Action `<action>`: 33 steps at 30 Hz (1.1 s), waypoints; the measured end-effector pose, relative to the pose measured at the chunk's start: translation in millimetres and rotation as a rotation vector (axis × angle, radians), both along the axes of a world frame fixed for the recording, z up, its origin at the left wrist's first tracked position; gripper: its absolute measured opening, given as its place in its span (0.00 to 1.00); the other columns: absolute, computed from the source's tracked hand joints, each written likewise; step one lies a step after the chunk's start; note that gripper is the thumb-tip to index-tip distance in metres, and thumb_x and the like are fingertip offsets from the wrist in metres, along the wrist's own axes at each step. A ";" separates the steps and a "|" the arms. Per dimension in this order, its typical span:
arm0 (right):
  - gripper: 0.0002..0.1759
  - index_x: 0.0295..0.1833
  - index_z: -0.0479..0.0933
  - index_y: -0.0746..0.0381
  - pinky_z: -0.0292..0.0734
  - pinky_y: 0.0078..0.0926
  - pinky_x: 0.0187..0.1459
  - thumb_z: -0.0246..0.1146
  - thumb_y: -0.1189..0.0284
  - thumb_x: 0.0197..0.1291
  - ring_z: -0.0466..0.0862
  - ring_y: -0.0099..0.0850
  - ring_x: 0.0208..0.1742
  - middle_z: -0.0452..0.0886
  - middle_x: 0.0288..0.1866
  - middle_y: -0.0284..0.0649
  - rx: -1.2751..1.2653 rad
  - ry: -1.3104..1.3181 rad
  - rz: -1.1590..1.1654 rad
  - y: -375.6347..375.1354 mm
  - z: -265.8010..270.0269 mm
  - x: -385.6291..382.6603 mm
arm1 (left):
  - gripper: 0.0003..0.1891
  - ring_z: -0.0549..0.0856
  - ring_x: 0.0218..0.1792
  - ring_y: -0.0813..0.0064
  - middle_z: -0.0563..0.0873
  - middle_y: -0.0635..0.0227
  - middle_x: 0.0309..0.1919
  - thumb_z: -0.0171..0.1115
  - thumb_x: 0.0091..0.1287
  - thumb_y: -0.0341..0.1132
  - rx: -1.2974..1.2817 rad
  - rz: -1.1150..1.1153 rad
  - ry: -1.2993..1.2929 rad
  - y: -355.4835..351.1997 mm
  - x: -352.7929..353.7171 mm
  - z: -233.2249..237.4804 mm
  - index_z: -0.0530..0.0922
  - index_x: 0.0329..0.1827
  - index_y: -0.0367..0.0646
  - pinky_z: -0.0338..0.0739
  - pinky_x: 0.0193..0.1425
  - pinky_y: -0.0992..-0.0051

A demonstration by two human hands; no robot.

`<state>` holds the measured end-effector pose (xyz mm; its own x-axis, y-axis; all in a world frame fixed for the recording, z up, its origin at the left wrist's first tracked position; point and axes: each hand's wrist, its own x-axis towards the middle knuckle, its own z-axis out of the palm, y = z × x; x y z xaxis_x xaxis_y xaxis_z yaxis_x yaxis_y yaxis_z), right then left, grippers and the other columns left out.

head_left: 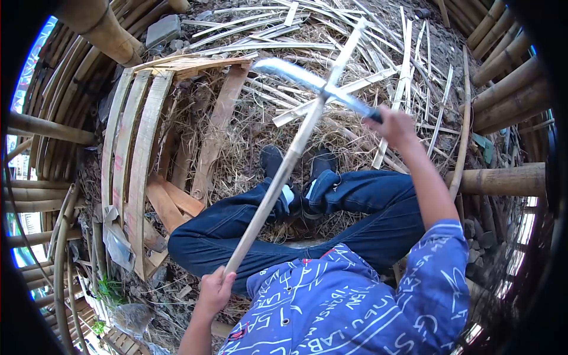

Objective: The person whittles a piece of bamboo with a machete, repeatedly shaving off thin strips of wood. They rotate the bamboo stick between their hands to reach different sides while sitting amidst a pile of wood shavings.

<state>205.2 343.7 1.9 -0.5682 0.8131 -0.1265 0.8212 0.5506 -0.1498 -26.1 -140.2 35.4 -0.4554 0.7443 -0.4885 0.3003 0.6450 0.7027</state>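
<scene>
My left hand (215,293) grips a bamboo strip (266,180) near its end; my right hand (393,126) clenches the knife (350,101), blade crossing the strip!

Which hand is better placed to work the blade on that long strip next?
Right, I'd judge: the right hand grips the dark handle, and the blade crosses the strip. The left hand holds the strip's near end, so it seems better suited to steadying.
</scene>
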 end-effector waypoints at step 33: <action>0.35 0.44 0.78 0.61 0.82 0.41 0.38 0.55 0.36 0.61 0.87 0.42 0.33 0.85 0.30 0.45 0.141 -0.131 0.005 36.7 17.0 10.8 | 0.15 0.77 0.17 0.51 0.72 0.50 0.15 0.61 0.69 0.35 -0.093 -0.090 0.023 2.7 -7.3 -3.4 0.71 0.27 0.35 0.68 0.22 0.65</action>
